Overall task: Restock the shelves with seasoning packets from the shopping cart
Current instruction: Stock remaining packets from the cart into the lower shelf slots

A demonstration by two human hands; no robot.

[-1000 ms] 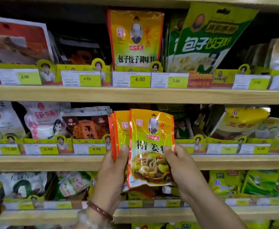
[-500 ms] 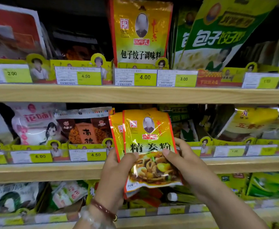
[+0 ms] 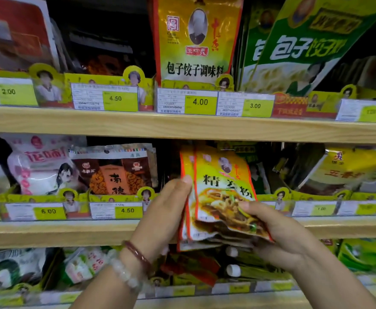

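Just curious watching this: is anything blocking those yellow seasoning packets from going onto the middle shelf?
Nothing visible. Both hands, left hand and right hand, hold the yellow packets before a dark gap in the middle shelf, above its price-tag rail.

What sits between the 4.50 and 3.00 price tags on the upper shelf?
In the head view, the 4.00 price tag sits between the 4.50 price tag and the 3.00 price tag.
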